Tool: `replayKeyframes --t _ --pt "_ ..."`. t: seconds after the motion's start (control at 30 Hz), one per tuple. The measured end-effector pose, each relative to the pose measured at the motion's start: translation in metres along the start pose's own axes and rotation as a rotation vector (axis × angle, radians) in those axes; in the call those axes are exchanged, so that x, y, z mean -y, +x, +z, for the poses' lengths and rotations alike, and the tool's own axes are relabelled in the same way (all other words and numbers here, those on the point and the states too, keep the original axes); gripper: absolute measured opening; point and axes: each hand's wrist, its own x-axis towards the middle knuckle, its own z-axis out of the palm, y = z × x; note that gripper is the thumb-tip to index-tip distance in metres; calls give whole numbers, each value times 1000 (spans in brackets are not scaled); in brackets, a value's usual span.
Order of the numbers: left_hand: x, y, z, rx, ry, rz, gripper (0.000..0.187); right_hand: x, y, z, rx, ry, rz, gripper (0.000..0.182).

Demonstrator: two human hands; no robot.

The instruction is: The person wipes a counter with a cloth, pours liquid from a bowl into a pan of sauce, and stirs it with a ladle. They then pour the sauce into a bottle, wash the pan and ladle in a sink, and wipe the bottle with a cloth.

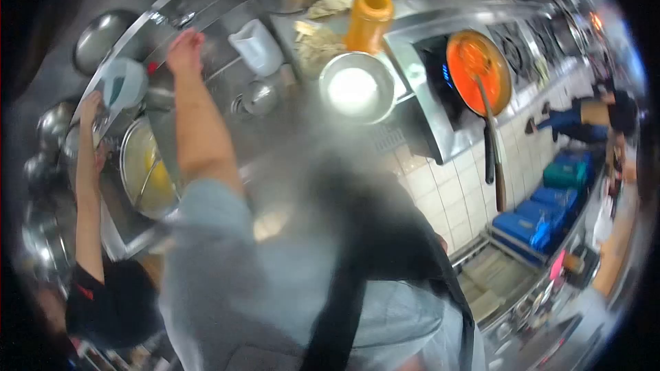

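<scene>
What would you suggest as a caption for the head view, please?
A bare hand extends over a steel kitchen counter, with a pan of orange-red sauce on the stove.

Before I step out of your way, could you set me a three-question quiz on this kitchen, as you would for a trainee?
1. Multiple choice: what colour is the food in the pan with the long-handled utensil?
a) green
b) orange-red
c) white

2. True or false: the person's left hand is gripping that utensil.

3. Short answer: which is nearer to the left hand, the white container or the orange container?

Key: 1 b; 2 false; 3 the white container.
</scene>
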Motion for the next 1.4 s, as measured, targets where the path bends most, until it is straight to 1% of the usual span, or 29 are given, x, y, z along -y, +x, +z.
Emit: replayKeyframes --t 0.03,0.13,0.17,0.23,0.3,0.37,0.4,0.43,0.47,0.53,0.57,0.63,0.67,0.7,0.73,0.8,0.83,0.9,0.93,1.0,1.03,1.07,1.1,1.13,1.17,1.2,1.27,1.33,1.4 --pt "-2 5 -1 -11 -74 -26 31 8 -11 1 42 99 113 33" --pt "-3 -20 1 92 51 -146 37 42 -28 32 126 184 201 30" --pt "1 -30 0 104 48 -151 37 43 -37 31 147 189 233 29" --pt "25 -49 -5 173 594 -284 36 44 -48 38 182 178 259 27" --pt "77 -42 -40 418 1037 -339 37 50 -50 44 209 160 242 25" --pt "100 -87 -50 466 1066 -335 45 48 -47 53 212 70 155 23" --pt "119 -89 -62 597 1126 -394 40 55 -42 52 199 9 99 22" --pt "140 -98 -76 558 1089 -430 40 62 -38 51 177 13 125 22" --pt "142 -124 -77 520 1050 -468 40 79 -30 33 164 308 410 24" --pt "143 -155 -72 469 1242 -452 41 111 -20 -8 108 924 949 29" --pt "145 -164 -73 459 1223 -429 41 34 -11 62 181 576 571 35" --pt "147 -179 -69 460 1193 -399 40 80 -2 -14 160 856 666 42" --pt "135 -187 -61 450 1264 -312 39 83 6 -24 144 856 667 42" --pt "130 -196 -55 433 1332 -222 38 80 14 -30 91 987 726 45" --pt "133 -202 -54 435 1321 -214 38 75 19 -39 38 1117 780 48" --pt "140 -209 -56 316 1210 -31 35 51 32 -49 53 1098 767 51" --pt "143 -215 -54 320 1201 -20 35 37 38 -50 77 1083 762 54" --pt "147 -228 -48 246 1265 187 34 27 45 -78 46 1085 789 53" --pt "148 -238 -47 246 1256 199 34 24 48 -93 29 1081 824 53" --pt "146 -260 -40 301 1450 506 33 2 51 -102 25 1041 812 54" --pt "143 -268 -35 296 1438 519 33 -8 53 -106 28 996 806 55" --pt "135 -278 -26 191 1358 515 33 -24 52 -99 -25 1025 784 45" --pt "131 -285 -16 82 1266 512 33 -32 54 -103 61 897 801 40" --pt "133 -286 -14 71 1243 523 33 -49 54 -96 85 829 780 36" --pt "133 -286 -15 8 1313 561 33 -97 59 -50 135 716 705 35" --pt "133 -285 -13 -59 1382 598 34 -135 57 -22 220 780 570 37" --pt "123 -297 1 -63 1384 594 33 -132 45 -36 227 769 596 37" --pt "125 -299 0 -60 1396 586 33 -145 41 -28 235 739 609 30" --pt "140 -290 -10 -116 1447 725 31 -144 42 -34 235 726 591 27"
